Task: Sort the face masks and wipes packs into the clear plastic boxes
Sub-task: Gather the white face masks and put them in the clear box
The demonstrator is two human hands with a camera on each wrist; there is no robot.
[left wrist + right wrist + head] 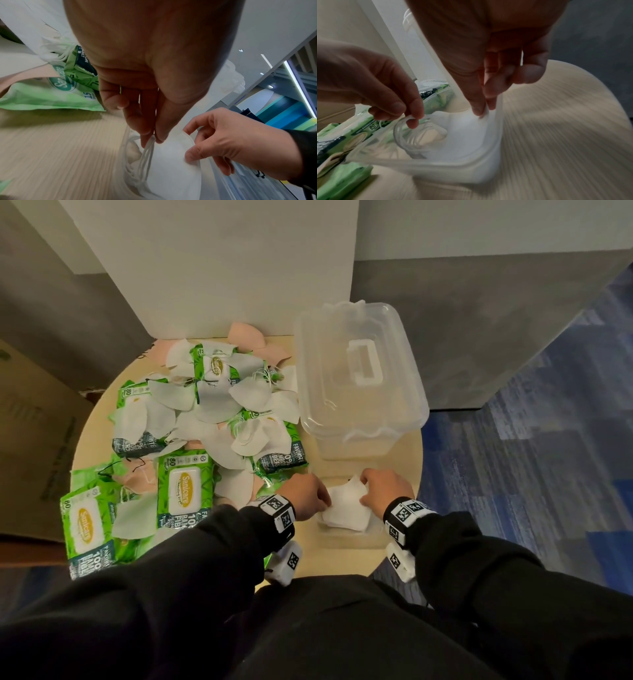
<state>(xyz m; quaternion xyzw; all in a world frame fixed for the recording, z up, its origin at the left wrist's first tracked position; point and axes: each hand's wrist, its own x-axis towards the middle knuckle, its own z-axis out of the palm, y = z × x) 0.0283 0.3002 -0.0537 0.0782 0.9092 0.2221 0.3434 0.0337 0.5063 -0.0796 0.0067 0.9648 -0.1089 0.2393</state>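
Fingers [149, 129] of the left hand [306, 494] pinch the ear loop [147, 150] of a white face mask [346, 508], thumb and fingertips closed tight on the thin elastic. Fingers [481, 106] of the right hand [385, 489] are closed on the opposite edge of the same mask, gathering a fold of its fabric. Between them the mask hangs down into the open clear box [436, 165], which stands on the table [407, 446] just in front of the person; its lower part already appears to rest inside on white material, likely other masks, though blur makes that hard to settle.

A mask like this is very light, soft and limp, so it will sag and fold wherever it is not held. Its fabric edge gives the surer hold; the loop is stretchy and can snag on the box rim or tangle with neighbouring loops, so I judge it best tucked in before letting go.

Beyond the open box stands a second clear box with its lid [363, 361] on. To the left of the open box lies a mixed heap of white and pink masks [219, 409] and green wipes packs [185, 487], not yet sorted.
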